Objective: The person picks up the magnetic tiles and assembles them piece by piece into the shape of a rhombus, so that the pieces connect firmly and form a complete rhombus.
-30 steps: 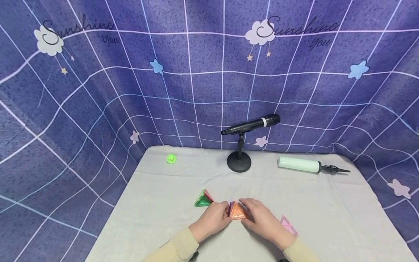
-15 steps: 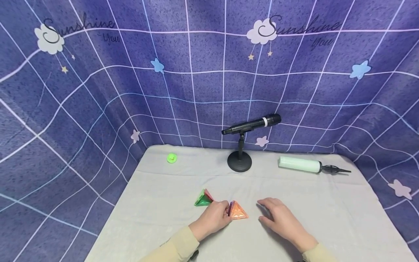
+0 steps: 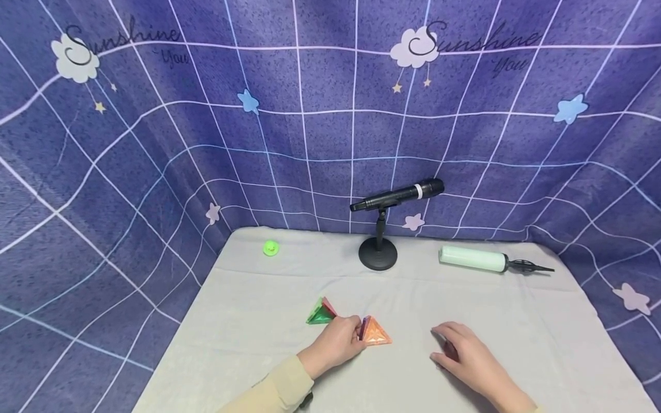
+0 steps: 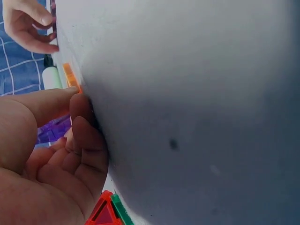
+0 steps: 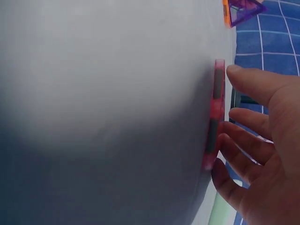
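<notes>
Left hand (image 3: 336,342): I see thumb and fingertips drawn together, pinching the left side of the orange-and-purple shape (image 3: 377,334).
Orange-and-purple shape: on the white cloth (image 3: 248,298), at the left hand's fingertips, its orange face toward me; it sits between my two hands, well apart from the right.
Right hand (image 3: 467,355): fingers loosely bent, thumb spread away from them, no grip that I can make out.
Pink tile (image 5: 215,115): right at the right hand's fingertips in my right wrist feed; I can't tell if any finger touches it, and the hand hides it from my head camera.
Green-and-red shape (image 3: 322,312): just beyond the left hand, to its left.
Far side: green duck (image 3: 271,248), microphone (image 3: 397,196) on its stand, pale green pump (image 3: 472,259).
</notes>
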### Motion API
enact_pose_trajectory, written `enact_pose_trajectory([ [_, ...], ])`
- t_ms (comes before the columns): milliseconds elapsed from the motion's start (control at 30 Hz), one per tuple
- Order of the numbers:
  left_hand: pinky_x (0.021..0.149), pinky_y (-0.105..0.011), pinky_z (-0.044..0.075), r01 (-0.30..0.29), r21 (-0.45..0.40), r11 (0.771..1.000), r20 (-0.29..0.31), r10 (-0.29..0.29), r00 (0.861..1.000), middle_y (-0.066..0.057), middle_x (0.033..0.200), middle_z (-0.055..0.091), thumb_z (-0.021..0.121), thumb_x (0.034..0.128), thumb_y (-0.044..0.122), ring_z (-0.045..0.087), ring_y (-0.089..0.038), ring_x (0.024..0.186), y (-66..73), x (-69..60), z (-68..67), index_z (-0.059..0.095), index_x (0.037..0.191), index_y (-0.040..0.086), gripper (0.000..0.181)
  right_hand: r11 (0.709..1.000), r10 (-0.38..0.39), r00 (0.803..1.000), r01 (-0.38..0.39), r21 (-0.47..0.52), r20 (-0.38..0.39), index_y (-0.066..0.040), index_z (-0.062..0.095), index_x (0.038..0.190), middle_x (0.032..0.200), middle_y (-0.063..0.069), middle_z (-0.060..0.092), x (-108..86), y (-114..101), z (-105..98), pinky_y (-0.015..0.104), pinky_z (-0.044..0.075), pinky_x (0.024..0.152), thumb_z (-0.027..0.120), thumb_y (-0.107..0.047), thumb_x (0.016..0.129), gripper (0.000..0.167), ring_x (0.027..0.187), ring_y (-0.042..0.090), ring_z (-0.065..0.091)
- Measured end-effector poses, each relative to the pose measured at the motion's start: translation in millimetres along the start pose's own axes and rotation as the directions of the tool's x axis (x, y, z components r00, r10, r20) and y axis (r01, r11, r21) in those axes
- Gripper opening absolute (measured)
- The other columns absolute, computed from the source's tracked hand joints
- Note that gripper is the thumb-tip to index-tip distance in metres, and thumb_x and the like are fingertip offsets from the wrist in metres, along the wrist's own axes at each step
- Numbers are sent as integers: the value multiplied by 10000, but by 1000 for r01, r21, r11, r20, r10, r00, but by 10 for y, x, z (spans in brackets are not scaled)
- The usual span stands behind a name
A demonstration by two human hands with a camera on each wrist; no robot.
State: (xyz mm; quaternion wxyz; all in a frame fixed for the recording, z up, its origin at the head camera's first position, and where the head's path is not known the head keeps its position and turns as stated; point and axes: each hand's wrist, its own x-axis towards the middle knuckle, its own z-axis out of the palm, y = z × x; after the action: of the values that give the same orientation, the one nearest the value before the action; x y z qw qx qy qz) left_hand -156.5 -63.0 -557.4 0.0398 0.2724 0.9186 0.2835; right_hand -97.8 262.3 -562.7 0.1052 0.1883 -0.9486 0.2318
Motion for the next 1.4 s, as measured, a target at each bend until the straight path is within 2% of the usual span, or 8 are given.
enact_pose_trajectory([
  [200,489,-169,331,6,-10,1000,5,-6,1000,154,620,446,791,828,107,407,23,525,11,1,-11,583,828,124,209,999,-45,999,44,-21,-27,-69,719,1227,1222,29,670,-116,71,-60,490,518,950,931,-355,773,577,1145,274,638],
  [433,504,-169,350,4,-8,1000,3,-4,1000,159,617,459,814,829,123,415,28,529,25,-8,-33,594,845,125,220,992,-119,989,114,-57,-91,-53,729,1216,1211,3,654,-228,185,-104,290,429,993,943,-402,737,629,1111,265,636],
  [600,501,-171,346,8,-12,1000,2,-8,1000,156,616,461,815,828,119,412,28,528,35,-8,-50,590,843,128,226,991,-117,991,112,-77,-63,-61,739,1219,1213,-33,628,-256,223,-141,244,445,965,951,-395,729,630,1100,220,626],
  [800,496,-167,351,1,-30,1000,2,-1,1000,166,613,455,819,827,109,415,32,524,30,-2,-41,606,851,113,215,990,-128,990,124,-72,-65,-53,744,1194,1183,-46,616,-257,244,-146,124,362,978,958,-389,716,622,1063,183,613],
  [967,509,-175,364,11,-32,999,13,-10,1000,159,624,467,835,824,120,425,26,534,29,0,-44,609,854,119,228,990,-130,988,124,-71,-82,-103,736,1175,1156,-85,610,-230,243,-125,199,426,938,961,-409,705,604,1035,149,609],
  [1167,520,-178,360,27,-36,999,25,-27,999,155,632,463,840,820,124,422,22,546,34,11,-52,607,846,128,235,994,-109,990,108,-16,-85,-118,705,1204,1104,-105,627,-158,196,-101,292,528,823,974,-338,696,616,958,76,603],
  [1233,518,-178,359,25,-39,999,23,-24,999,157,635,461,845,820,125,421,21,547,28,12,-48,606,843,130,241,996,-90,993,89,-15,-75,-125,693,1218,1087,-107,635,-132,166,-97,368,557,785,974,-340,693,633,938,68,604],
  [1400,514,-180,351,22,-45,999,21,-21,1000,154,630,449,848,817,125,413,18,544,26,10,-47,598,828,132,250,998,-61,995,63,18,-74,-118,657,1236,935,-142,608,-55,103,-80,321,510,681,971,-262,701,637,803,20,553],
])
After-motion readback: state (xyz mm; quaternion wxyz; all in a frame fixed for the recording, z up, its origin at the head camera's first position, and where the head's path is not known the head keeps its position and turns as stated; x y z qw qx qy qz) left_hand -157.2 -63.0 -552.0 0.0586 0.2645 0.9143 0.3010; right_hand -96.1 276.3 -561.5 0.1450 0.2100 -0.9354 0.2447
